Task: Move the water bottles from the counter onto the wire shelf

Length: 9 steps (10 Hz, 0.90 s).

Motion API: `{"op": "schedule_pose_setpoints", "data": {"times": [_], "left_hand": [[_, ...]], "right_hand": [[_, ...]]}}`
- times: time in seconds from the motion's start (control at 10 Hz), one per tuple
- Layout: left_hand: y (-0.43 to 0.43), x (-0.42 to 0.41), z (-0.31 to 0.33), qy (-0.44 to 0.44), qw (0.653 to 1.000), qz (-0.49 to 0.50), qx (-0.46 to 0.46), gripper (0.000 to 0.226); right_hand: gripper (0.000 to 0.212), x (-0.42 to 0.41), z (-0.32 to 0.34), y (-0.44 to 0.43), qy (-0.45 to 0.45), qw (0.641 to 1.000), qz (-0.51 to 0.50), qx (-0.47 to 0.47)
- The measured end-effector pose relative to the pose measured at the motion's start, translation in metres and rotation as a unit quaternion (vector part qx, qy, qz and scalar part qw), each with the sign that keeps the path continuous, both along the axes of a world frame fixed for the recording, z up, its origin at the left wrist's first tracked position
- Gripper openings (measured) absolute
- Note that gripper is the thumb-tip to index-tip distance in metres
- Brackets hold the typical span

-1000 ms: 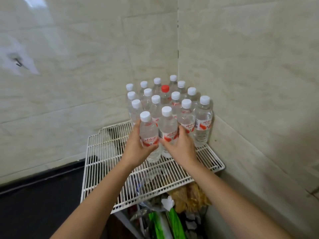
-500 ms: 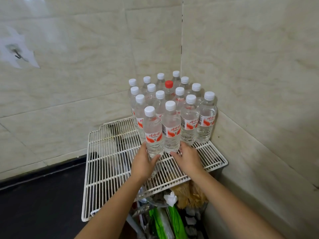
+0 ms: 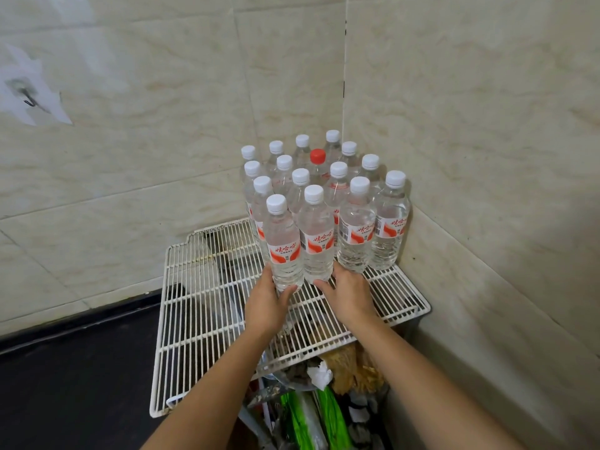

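Observation:
Several clear water bottles with white caps and red-and-white labels stand packed together in the back right corner of a white wire shelf [image 3: 201,319]. One bottle among them has a red cap [image 3: 317,156]. My left hand [image 3: 264,306] curls around the base of the front-left bottle [image 3: 282,245], thumb across its front. My right hand [image 3: 349,293] cups the base of the bottle beside it [image 3: 316,238]. Both of these bottles stand upright on the shelf, in the row nearest me.
Tiled walls meet in a corner right behind the bottles. The left and front parts of the wire shelf are bare. Under the shelf lies clutter with green packaging [image 3: 324,410]. A dark surface [image 3: 65,384] lies to the left. A hook [image 3: 29,99] sticks out of the left wall.
Both hands slid down from the bottles' labels to their bases. The two front bottles now stand settled on the shelf, and the camera has drawn back slightly.

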<state>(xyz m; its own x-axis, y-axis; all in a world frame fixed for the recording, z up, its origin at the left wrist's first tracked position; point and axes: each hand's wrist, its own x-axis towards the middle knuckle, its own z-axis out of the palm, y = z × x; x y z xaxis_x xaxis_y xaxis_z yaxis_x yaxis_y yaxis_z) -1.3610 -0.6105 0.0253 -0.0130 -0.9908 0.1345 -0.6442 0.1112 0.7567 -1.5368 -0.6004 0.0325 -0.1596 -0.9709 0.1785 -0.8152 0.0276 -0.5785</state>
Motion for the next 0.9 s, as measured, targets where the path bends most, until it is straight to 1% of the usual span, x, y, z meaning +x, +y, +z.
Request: {"op": "schedule_pose_setpoints", "data": {"times": [0.2,0.5,0.6,0.7,0.8,0.9], "left_hand": [[-0.001,0.0,-0.003,0.001,1.0,0.012,-0.011,0.06],[-0.003,0.002,-0.008,-0.012,1.0,0.016,-0.008,0.064],[-0.004,0.003,-0.004,-0.011,1.0,0.007,0.018,0.067],[0.004,0.009,0.005,-0.007,0.998,-0.047,0.03,0.065],[0.02,0.022,0.008,-0.062,0.996,-0.069,0.011,0.072],[0.036,0.035,0.006,-0.213,0.974,-0.067,-0.041,0.071]], "right_hand": [[0.042,-0.001,-0.002,-0.005,0.009,1.0,-0.006,-0.001],[0.044,-0.001,-0.006,-0.007,0.004,1.0,-0.012,-0.013],[0.043,-0.002,-0.006,-0.007,0.001,1.0,-0.009,0.003],[0.046,-0.006,0.001,0.005,-0.023,0.999,0.001,0.029],[0.053,-0.017,0.012,0.021,-0.012,1.0,0.008,0.009],[0.05,-0.028,0.043,0.036,-0.06,0.997,0.024,-0.039]]}}
